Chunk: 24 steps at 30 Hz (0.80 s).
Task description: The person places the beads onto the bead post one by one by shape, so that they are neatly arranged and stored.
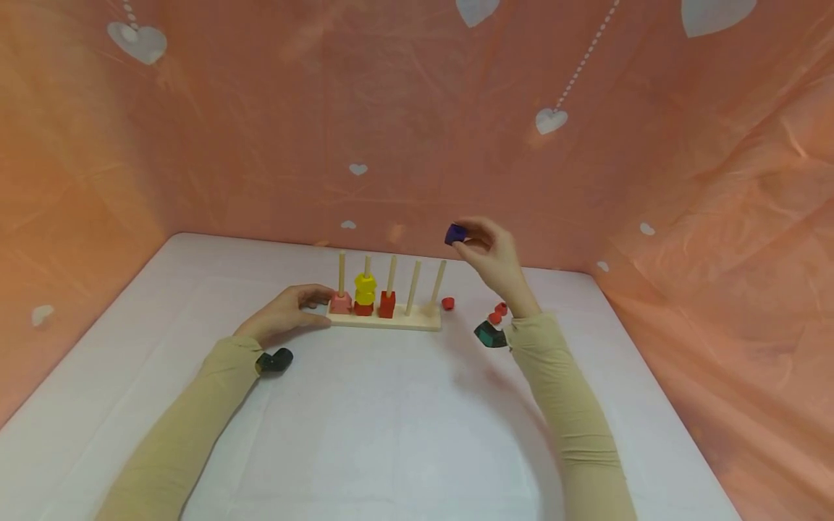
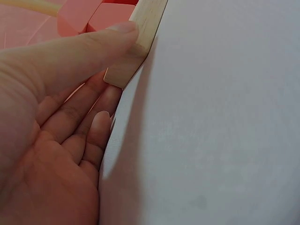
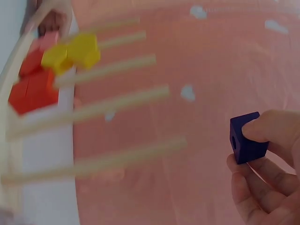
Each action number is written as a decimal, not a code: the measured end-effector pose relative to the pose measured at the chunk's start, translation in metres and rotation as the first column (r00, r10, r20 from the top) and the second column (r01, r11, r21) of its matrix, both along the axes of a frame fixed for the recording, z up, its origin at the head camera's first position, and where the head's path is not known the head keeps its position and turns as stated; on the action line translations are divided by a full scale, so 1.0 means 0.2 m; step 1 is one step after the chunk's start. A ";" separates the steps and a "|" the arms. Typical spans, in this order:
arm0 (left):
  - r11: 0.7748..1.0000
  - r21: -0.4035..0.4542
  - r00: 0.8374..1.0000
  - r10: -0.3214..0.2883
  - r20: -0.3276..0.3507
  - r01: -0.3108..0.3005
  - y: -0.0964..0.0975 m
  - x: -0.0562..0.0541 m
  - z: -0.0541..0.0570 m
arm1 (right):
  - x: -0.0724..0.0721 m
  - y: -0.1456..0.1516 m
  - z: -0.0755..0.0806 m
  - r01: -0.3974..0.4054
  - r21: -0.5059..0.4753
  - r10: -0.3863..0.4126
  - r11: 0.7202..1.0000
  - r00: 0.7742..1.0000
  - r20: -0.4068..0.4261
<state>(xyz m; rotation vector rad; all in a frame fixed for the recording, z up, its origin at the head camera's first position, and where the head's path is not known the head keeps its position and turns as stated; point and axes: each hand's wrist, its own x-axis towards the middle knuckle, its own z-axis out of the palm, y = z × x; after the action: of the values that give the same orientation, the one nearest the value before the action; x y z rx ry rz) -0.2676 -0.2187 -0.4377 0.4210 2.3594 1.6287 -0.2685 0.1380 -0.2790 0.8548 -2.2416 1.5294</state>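
While the left hand (image 1: 283, 311) is gripping the wooden base (image 1: 417, 323) by its end, probably for steadiness, the right hand (image 1: 494, 255) is pinching the purple block (image 3: 249, 151) between its fingers (image 3: 243, 194), the hole (image 3: 234, 142) staying uncovered; bare pegs (image 1: 413, 289) are standing below these fingers.

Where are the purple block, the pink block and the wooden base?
Purple block (image 3: 248, 149): right wrist view, on its lower uncovered side.
Pink block (image 1: 341, 305): head view, on its near face.
Wooden base (image 1: 384, 325): head view, on its long front edge.
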 end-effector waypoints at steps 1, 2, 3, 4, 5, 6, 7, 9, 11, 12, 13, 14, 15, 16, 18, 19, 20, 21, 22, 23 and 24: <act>1.000 -0.005 1.000 0.001 -0.002 -0.001 0.00 0.00 0.00 | 0.01 -0.02 0.01 -0.014 0.002 0.014 1.000 1.000 -0.006; 1.000 -0.008 1.000 0.001 -0.002 -0.001 0.00 0.00 0.00 | 0.01 -0.04 0.01 -0.030 0.002 0.030 1.000 0.999 -0.012; 1.000 -0.010 1.000 0.001 -0.004 -0.001 0.00 0.00 0.00 | 0.02 -0.06 0.01 -0.047 0.004 0.047 0.999 0.999 -0.016; 1.000 -0.013 1.000 0.000 -0.007 0.000 0.00 0.00 0.00 | 0.03 -0.08 0.02 -0.064 0.010 0.064 0.998 0.998 -0.021; 1.000 -0.013 1.000 -0.002 -0.011 0.001 0.00 0.00 0.00 | 0.03 -0.10 0.02 -0.080 0.017 0.080 0.997 0.996 -0.023; 1.000 -0.014 1.000 -0.003 -0.014 0.002 0.00 0.00 0.00 | 0.04 -0.12 0.02 -0.097 0.021 0.098 0.995 0.995 -0.024; 1.000 -0.015 1.000 -0.003 -0.017 0.003 0.00 0.00 0.00 | 0.04 -0.14 0.02 -0.113 0.028 0.114 0.993 0.993 -0.021; 1.000 -0.016 1.000 -0.005 -0.021 0.005 0.00 0.00 0.00 | 0.05 -0.17 0.02 -0.140 0.031 0.140 0.990 0.990 -0.006; 1.000 -0.021 1.000 -0.004 -0.024 0.004 0.00 0.00 0.00 | 0.06 -0.19 0.01 -0.162 0.032 0.161 0.986 0.987 0.016; 1.000 -0.022 1.000 -0.002 -0.023 0.001 0.00 0.00 0.00 | 0.06 -0.21 0.01 -0.168 0.036 0.167 0.985 0.986 0.029; 1.000 -0.024 1.000 -0.002 -0.024 0.001 0.00 0.00 0.00 | 0.06 -0.22 0.00 -0.171 0.041 0.169 0.984 0.985 0.042; 1.000 -0.024 1.000 -0.001 -0.022 0.001 0.00 0.00 0.01 | 0.06 -0.23 -0.01 -0.174 0.047 0.172 0.984 0.984 0.052; 1.000 -0.024 1.000 -0.002 -0.021 0.002 0.00 0.00 0.01 | 0.06 -0.24 -0.01 -0.178 0.053 0.175 0.983 0.983 0.057; 1.000 -0.023 1.000 0.000 -0.018 0.000 0.00 0.01 0.01 | 0.07 -0.25 -0.02 -0.179 0.062 0.176 0.982 0.983 0.059; 1.000 -0.016 1.000 -0.001 -0.012 0.001 0.00 0.01 0.01 | 0.07 -0.26 -0.03 -0.177 0.074 0.173 0.981 0.983 0.054; 1.000 -0.016 1.000 -0.003 -0.012 0.003 0.01 0.01 0.01 | 0.07 -0.27 -0.04 -0.177 0.075 0.173 0.981 0.984 0.051; 1.000 -0.017 1.000 -0.005 -0.013 0.005 0.01 0.01 0.01 | 0.07 -0.28 -0.05 -0.178 0.075 0.175 0.981 0.984 0.045; 1.000 -0.017 1.000 -0.006 -0.014 0.006 0.01 0.01 0.02 | 0.07 -0.28 -0.05 -0.175 0.075 0.173 0.982 0.984 0.039; 1.000 -0.016 1.000 -0.005 -0.014 0.005 0.01 0.01 0.02 | 0.07 -0.29 -0.06 -0.171 0.076 0.168 0.982 0.985 0.037; 1.000 -0.018 1.000 -0.004 -0.016 0.004 0.01 0.01 0.02 | 0.06 -0.29 -0.07 -0.171 0.072 0.168 0.983 0.985 0.036; 1.000 -0.020 1.000 -0.002 -0.018 0.002 0.00 0.01 0.02 | 0.06 -0.30 -0.07 -0.169 0.070 0.167 0.983 0.985 0.035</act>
<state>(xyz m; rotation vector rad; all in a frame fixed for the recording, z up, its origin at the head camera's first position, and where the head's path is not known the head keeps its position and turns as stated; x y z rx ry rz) -0.2656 -0.2180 -0.4339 0.4353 2.3857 1.6054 -0.2560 0.0787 -0.2936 1.0749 -2.3101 1.5490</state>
